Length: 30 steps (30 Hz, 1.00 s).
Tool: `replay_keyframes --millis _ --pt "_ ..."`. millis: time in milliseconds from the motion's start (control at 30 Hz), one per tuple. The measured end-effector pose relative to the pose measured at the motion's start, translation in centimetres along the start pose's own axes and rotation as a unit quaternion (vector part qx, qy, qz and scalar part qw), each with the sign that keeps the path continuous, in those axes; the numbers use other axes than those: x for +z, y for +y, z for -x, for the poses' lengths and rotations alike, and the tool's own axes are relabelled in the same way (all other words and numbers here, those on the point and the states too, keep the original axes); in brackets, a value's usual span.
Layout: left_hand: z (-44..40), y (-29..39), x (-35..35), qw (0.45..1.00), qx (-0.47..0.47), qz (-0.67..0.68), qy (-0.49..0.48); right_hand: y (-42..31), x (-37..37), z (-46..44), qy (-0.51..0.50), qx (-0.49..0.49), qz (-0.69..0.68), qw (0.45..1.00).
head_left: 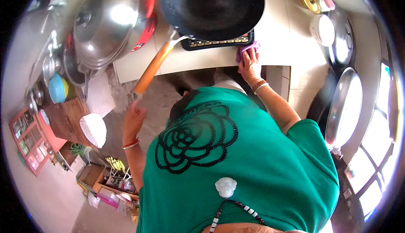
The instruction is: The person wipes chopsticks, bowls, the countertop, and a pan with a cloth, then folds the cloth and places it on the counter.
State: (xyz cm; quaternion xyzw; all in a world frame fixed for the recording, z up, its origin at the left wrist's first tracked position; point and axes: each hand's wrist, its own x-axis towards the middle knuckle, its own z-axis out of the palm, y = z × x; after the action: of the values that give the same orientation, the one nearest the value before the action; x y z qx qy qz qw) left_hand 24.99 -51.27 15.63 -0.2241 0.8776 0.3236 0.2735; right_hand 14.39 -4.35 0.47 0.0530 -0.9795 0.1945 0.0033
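Observation:
A black wok (213, 7) sits on a dark induction cooker (219, 41) whose row of buttons faces me. Its wooden handle (154, 68) slants down to the left. Just below the handle's end is my left hand (135, 117), smeared by motion. Whether its fingers touch the handle I cannot make out. My right hand (249, 67) presses a purple cloth (248, 51) on the pale countertop, by the cooker's right front corner. The fingers lie over the cloth and hide part of it.
Left of the wok stands a large lidded steel pot (107, 22) beside a red object (147, 28). To the right are a white bowl (322, 29), a dark pan (341, 37) and a big metal lid (345, 106). The countertop's front edge (185, 68) runs before my body.

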Motion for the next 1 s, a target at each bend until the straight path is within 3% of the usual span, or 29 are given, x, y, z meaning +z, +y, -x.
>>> replay_keyframes --millis 133,167,233,400,500,567,667,700,767,833,900,967,1000 --pt "2.1 -3.9 0.2 0.993 -0.001 0.117 -0.010 -3.4 1.2 0.3 0.036 -0.029 0.025 0.999" --pt "2.7 -5.9 0.2 0.990 -0.013 0.141 -0.019 -4.6 1.2 0.1 -0.017 0.001 0.015 1.000" --pt "3.7 -10.9 0.7 0.989 -0.022 0.145 0.000 -6.4 3.1 0.3 0.003 -0.051 0.042 0.998" --pt "7.6 -18.3 0.9 0.985 -0.035 0.158 0.053 -13.9 7.6 -0.3 -0.021 -0.045 0.071 0.996" --pt "9.5 -23.4 2.3 0.972 -0.078 0.217 0.049 -16.6 11.7 -0.9 0.005 -0.068 0.061 0.996" --pt "11.1 -26.5 3.6 0.943 -0.063 0.317 0.077 -19.3 12.4 -1.3 -0.035 -0.063 0.042 0.996" --pt "13.5 -29.1 4.6 0.923 -0.112 0.352 0.111 -23.2 14.1 -1.8 0.021 -0.161 0.038 0.986" --pt "14.0 -29.5 4.9 0.915 -0.121 0.360 0.134 -24.6 14.1 -3.1 -0.187 -0.102 -0.007 0.977" --pt "14.9 -30.1 5.2 0.911 -0.155 0.365 0.115 -26.4 18.8 -3.5 0.013 -0.219 -0.059 0.974" --pt "15.3 -30.8 6.0 0.906 -0.170 0.355 0.156 -29.8 19.9 -5.1 -0.058 -0.275 0.061 0.958" --pt "15.1 -30.5 6.3 0.921 -0.160 0.326 0.139 -35.0 20.0 -5.4 -0.093 -0.297 0.063 0.948" --pt "14.6 -28.8 5.6 0.903 -0.154 0.372 0.152 -39.0 20.4 -6.0 -0.169 -0.371 -0.071 0.911" --pt "13.7 -28.3 5.6 0.904 -0.146 0.376 0.143 -41.0 21.1 -5.8 -0.211 -0.356 -0.162 0.896"
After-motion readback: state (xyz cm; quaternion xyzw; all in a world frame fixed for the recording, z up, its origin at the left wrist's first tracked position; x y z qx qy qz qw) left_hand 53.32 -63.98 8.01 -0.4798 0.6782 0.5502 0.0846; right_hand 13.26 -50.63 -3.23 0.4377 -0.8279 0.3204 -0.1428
